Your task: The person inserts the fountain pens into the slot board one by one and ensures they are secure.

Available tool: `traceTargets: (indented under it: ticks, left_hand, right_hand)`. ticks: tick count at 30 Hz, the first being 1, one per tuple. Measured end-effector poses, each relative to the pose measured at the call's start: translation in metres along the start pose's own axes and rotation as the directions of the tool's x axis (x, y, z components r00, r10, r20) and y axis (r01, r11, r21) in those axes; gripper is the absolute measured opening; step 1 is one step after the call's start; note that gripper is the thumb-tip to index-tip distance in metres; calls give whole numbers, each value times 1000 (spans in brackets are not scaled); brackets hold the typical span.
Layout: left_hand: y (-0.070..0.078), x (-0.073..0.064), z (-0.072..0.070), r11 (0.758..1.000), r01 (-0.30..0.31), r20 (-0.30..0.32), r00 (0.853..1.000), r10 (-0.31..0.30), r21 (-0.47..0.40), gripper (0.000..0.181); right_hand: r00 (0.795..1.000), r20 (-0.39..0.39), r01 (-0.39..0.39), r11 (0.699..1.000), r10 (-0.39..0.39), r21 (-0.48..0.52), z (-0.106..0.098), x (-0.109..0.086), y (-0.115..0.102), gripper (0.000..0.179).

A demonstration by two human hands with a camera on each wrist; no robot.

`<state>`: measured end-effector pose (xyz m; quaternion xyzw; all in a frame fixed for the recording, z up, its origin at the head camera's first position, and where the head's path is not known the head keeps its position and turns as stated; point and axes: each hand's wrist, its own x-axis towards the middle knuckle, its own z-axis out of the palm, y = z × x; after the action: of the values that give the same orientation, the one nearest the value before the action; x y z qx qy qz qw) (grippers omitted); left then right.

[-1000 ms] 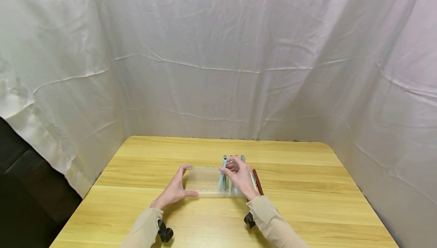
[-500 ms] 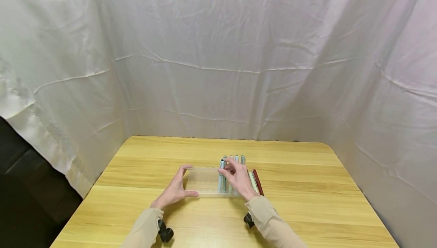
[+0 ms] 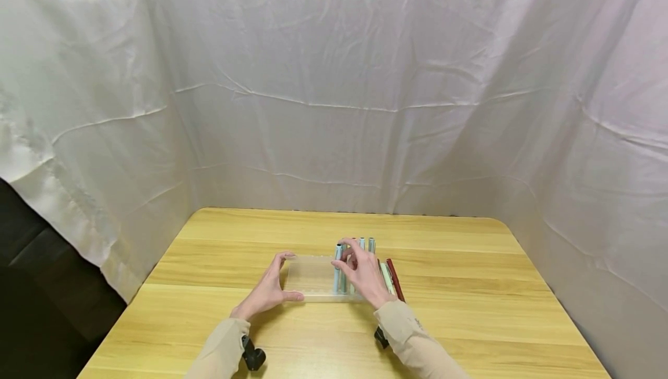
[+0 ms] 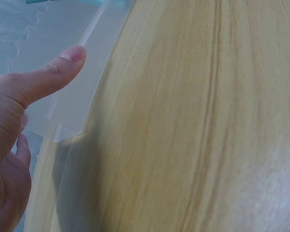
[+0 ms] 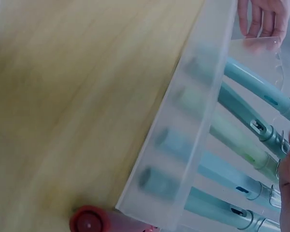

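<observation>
A frosted clear pen rack (image 3: 310, 274) stands on the table, its left end held by my left hand (image 3: 268, 289), thumb in front and other fingers behind. In the left wrist view the thumb (image 4: 63, 67) lies on the rack's front. My right hand (image 3: 363, 272) pinches the upper part of a light blue pen (image 3: 337, 269), the leftmost in the rack. Beside it in the right wrist view stand a teal pen (image 5: 246, 116), a pale green pen (image 5: 237, 140), another light blue pen (image 5: 222, 174) and a second teal pen (image 5: 217, 208). My right hand partly hides them in the head view.
Right of the rack lie a dark red pen (image 3: 395, 279) and a pale green pen (image 3: 387, 277) on the wooden table (image 3: 469, 309). A grey-white curtain (image 3: 334, 135) surrounds the table's back and sides.
The pinched light blue pen has shifted slightly left and gone from a lean to nearly upright in the rack. My right hand moved left with it. The left hand keeps its place.
</observation>
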<state>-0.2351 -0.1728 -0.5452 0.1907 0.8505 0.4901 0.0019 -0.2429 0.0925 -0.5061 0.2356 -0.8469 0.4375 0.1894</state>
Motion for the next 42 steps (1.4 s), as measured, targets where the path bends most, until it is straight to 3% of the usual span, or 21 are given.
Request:
traceTargets:
  ticks: [3,11,22,27,33,39,42]
  left_hand:
    - [0,0,-1,1000,5,1,1000,-5,1,101]
    - [0,1,0,1000,9,-2,1000,-9,7,100]
    - [2,2,-1,1000,25,-2,1000,-25,6,99]
    - [1,3,-2,1000,24,2,1000,-24,8,100]
    - [1,1,0,999,32,12,999,-32,-19,100]
    - [-1,-1,2,999,30,3,1000,-30,-17,101]
    - [-1,0,2,1000,21,0,1000,-21,-4,101]
  right_hand:
    - [1000,-3,17,998,-17,-64,1,2,0,45]
    - [997,49,-36,958,52,-284,2,8,-2,54]
    - [992,84,-61,944,93,-326,4,12,-5,56]
    - [991,86,-67,949,98,-309,2,13,-7,58]
    - [989,88,-97,972,119,-215,-7,5,-5,62]
    - [994,25,-101,994,102,-29,-36,-10,17,60]
    - [990,-36,-132,987,136,86,-53,-18,37,55]
